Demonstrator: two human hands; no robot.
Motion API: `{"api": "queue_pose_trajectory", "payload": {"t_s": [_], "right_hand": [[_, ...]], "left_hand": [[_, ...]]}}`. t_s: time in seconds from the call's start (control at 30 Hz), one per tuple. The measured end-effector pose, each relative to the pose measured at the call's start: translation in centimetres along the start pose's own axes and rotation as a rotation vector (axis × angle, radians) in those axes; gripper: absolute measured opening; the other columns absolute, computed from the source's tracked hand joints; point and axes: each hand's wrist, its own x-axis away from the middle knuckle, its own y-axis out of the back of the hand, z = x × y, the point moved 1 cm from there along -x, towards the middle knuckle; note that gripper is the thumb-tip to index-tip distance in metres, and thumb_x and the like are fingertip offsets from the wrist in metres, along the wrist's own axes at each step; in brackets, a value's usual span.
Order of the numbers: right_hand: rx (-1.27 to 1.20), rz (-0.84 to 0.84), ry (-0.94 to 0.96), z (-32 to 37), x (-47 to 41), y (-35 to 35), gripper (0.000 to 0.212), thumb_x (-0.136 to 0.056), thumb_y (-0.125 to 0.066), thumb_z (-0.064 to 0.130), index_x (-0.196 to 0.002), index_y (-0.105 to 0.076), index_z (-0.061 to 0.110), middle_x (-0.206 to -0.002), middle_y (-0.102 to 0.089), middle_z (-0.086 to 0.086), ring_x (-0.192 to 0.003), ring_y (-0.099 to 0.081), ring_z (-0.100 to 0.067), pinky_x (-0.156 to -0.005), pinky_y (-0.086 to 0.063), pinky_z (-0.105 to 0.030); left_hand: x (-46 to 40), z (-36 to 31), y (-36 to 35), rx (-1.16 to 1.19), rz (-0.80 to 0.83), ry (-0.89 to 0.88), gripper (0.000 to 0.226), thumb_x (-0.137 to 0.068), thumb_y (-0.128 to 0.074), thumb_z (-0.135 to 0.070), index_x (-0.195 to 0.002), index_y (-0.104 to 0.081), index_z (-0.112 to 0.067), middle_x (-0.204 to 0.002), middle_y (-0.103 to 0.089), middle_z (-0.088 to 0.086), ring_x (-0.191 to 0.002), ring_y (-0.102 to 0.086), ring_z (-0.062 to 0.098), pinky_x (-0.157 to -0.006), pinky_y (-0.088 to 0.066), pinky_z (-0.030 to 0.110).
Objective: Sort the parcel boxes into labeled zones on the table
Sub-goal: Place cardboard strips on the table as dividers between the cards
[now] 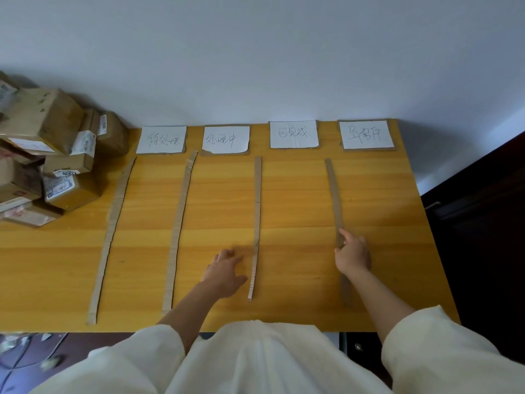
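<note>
A pile of brown parcel boxes (42, 155) with white shipping labels sits at the table's far left. Several cardboard strips divide the yellow wooden table (298, 200) into lanes, and no box lies in any lane. Four handwritten paper labels (225, 139) lie along the far edge, one at the head of each lane. My left hand (225, 273) lies flat with fingers apart, just left of the third strip (257, 200), holding nothing. My right hand (353, 254) has its fingers curled onto the fourth strip (333, 189).
A white wall rises behind the table. A dark cabinet (477, 223) stands close to the table's right edge. The floor below the near left edge holds scattered clutter (34, 354). My cream sleeves and clothing fill the bottom of the view.
</note>
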Motion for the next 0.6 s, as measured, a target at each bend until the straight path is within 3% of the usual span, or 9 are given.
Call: {"api": "queue_pose_trajectory", "payload": {"t_s": [0.6], "right_hand": [[0.023, 0.028, -0.011, 1.4, -1.5, 0.6, 0.055, -0.095, -0.06, 0.015, -0.146, -0.043, 0.027, -0.139, -0.041, -0.009, -0.112, -0.056, -0.03, -0.087, -0.052, -0.038]], "left_hand": [[-0.1, 0.1, 0.2, 0.008, 0.006, -0.001, 0.066, -0.091, -0.058, -0.042, -0.149, -0.032, -0.023, -0.157, -0.019, 0.002, -0.142, -0.024, 0.023, -0.115, -0.03, 0.039]]}}
